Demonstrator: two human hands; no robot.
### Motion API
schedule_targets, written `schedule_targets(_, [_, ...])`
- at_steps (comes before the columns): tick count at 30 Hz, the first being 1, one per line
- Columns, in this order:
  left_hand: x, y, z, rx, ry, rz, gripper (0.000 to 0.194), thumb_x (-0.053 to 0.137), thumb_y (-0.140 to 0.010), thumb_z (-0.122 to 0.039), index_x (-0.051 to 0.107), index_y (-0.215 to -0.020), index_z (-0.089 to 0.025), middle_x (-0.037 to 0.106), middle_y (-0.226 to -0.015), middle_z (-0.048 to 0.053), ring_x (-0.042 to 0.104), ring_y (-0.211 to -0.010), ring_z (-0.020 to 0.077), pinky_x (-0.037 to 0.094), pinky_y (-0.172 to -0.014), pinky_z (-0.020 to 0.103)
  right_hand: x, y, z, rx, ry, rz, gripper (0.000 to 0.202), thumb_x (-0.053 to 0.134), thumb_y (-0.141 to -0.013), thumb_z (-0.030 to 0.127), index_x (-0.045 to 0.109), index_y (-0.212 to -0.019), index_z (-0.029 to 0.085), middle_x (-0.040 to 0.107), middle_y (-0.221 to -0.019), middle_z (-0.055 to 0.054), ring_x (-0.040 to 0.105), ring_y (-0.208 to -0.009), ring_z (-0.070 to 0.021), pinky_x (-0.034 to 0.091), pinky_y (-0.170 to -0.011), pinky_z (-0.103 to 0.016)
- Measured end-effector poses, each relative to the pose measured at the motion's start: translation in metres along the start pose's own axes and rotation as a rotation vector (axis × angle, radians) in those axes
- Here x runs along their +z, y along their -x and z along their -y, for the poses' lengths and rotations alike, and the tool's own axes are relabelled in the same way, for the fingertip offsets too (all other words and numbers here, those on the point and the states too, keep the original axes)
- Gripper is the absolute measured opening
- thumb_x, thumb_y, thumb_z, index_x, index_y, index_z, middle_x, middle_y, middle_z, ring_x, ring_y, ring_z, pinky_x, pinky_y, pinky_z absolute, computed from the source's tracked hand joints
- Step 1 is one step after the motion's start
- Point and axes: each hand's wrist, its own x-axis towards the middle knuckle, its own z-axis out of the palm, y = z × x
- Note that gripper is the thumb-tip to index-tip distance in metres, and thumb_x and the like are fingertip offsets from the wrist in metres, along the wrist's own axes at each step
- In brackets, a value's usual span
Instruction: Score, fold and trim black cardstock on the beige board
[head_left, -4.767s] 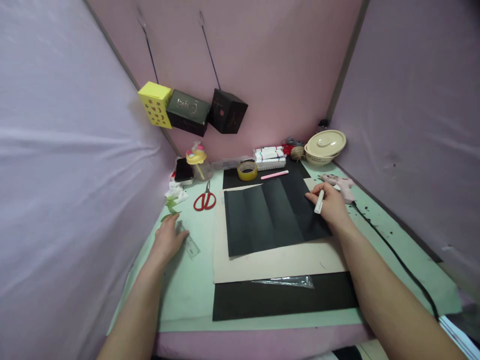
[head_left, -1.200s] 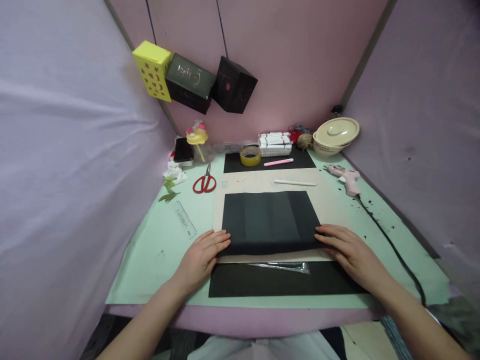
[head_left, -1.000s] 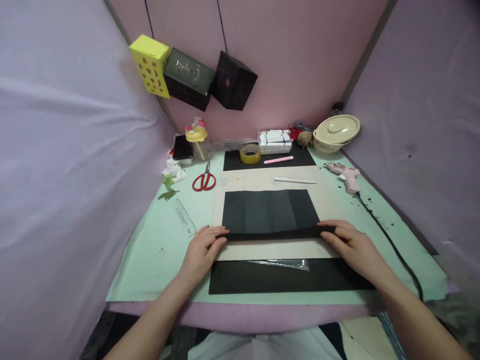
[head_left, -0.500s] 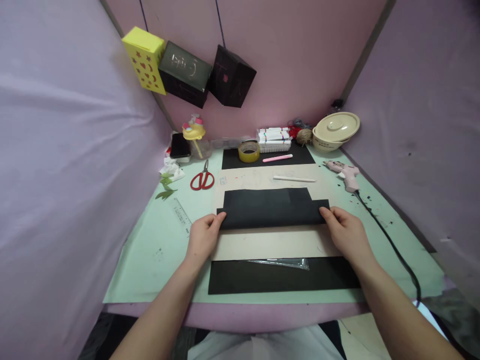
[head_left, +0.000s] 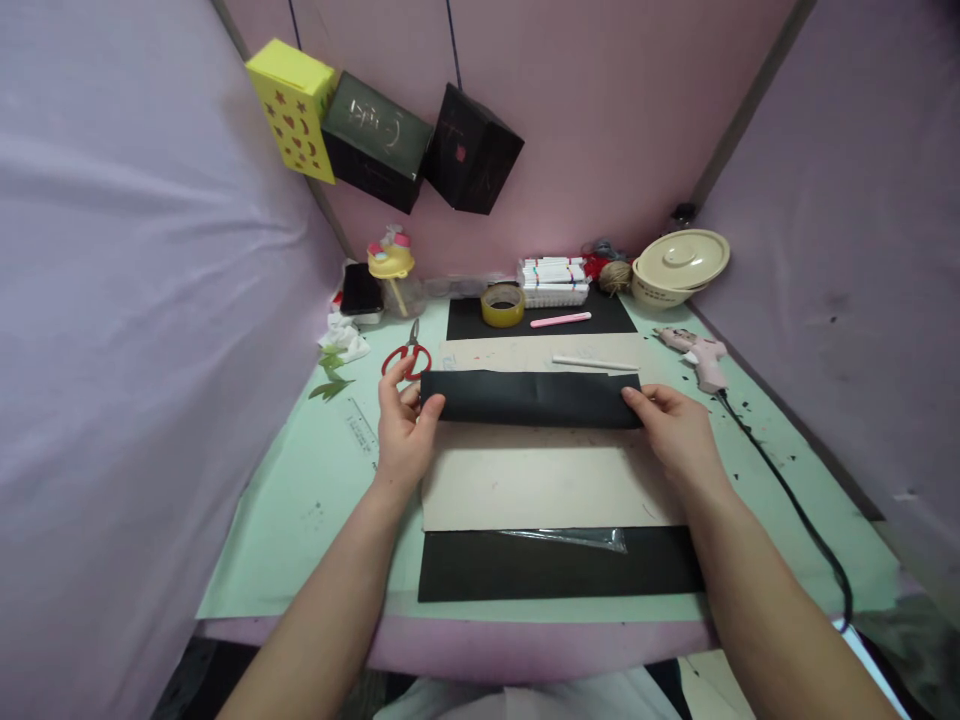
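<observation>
A folded piece of black card (head_left: 531,399) is held up by its two ends above a pale board (head_left: 547,480). At its left end my left hand (head_left: 405,420) grips it, thumb on the front face and forefinger raised. My right hand (head_left: 667,425) pinches the opposite end with the thumb in front. Under the pale board, a larger black sheet (head_left: 555,570) sticks out at front and back. Red-handled scissors (head_left: 409,358) lie just behind my left hand, and a white pen (head_left: 596,363) lies behind the card.
A pink glue gun (head_left: 701,358) with a black cable lies at right. Along the back are tape (head_left: 502,305), a pink cutter-like stick (head_left: 561,320), white markers (head_left: 555,283), a lidded cream bowl (head_left: 679,268) and a yellow-topped bottle (head_left: 391,270). Decorated boxes (head_left: 375,140) hang above; a ruler (head_left: 361,432) lies left.
Both hands have lifted the black card and moved it back, slightly left. Its stepped rear part no longer shows, leaving one long strip facing me. My left forefinger has risen.
</observation>
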Motion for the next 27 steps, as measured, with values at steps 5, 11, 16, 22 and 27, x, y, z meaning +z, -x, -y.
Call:
schedule_targets(5, [-0.012, 0.004, 0.002, 0.189, -0.223, 0.223, 0.074, 0.077, -0.074, -0.038, 0.044, -0.14, -0.033, 0.052, -0.141, 0.006, 0.05, -0.129, 0.0268, 0.039, -0.109, 0.042, -0.007, -0.003, -0.003, 0.052, -0.123, -0.029, 0.032, 0.074, -0.066, 0.051, 0.062, -0.067, 0.021, 0.052, -0.057, 0.003, 0.04, -0.05, -0.0122, 0.026, -0.047, -0.027])
schedule_targets(11, [-0.017, 0.0, -0.004, 0.089, -0.384, 0.204, 0.066, 0.073, -0.077, -0.033, 0.051, -0.139, -0.026, 0.057, -0.138, 0.008, 0.055, -0.124, 0.0283, 0.043, -0.106, 0.041, -0.013, 0.003, 0.002, -0.019, -0.163, 0.023, 0.041, 0.071, -0.074, 0.047, 0.063, -0.107, 0.024, 0.058, -0.063, 0.002, 0.046, -0.05, -0.0138, 0.032, -0.046, -0.026])
schedule_targets(16, [-0.019, -0.004, -0.004, -0.043, -0.277, 0.149, 0.069, 0.077, -0.071, -0.036, 0.056, -0.135, -0.021, 0.064, -0.126, 0.01, 0.063, -0.11, 0.0255, 0.049, -0.098, 0.038, -0.016, 0.01, 0.002, -0.365, -0.109, 0.154, 0.077, 0.069, -0.079, 0.04, 0.033, -0.147, 0.031, 0.061, -0.083, 0.0, 0.052, -0.064, -0.016, 0.045, -0.059, -0.031])
schedule_targets(22, [-0.025, -0.01, -0.013, -0.086, -0.164, 0.136, 0.07, 0.08, -0.066, -0.036, 0.06, -0.13, -0.018, 0.065, -0.125, 0.012, 0.063, -0.108, 0.0253, 0.051, -0.094, 0.035, -0.026, 0.008, 0.011, -0.634, 0.274, 0.105, 0.051, 0.065, -0.084, 0.041, 0.055, -0.133, 0.03, 0.062, -0.104, -0.005, 0.053, -0.082, -0.0195, 0.046, -0.078, -0.037])
schedule_targets(27, [-0.028, -0.021, -0.032, -0.021, -0.213, 0.086, 0.069, 0.082, -0.065, -0.042, 0.062, -0.127, -0.021, 0.065, -0.124, 0.01, 0.063, -0.106, 0.027, 0.053, -0.089, 0.036, -0.032, -0.005, 0.042, -0.753, 0.494, 0.11, 0.057, 0.066, -0.083, 0.044, 0.053, -0.136, 0.028, 0.063, -0.115, -0.009, 0.057, -0.099, -0.026, 0.047, -0.078, -0.037])
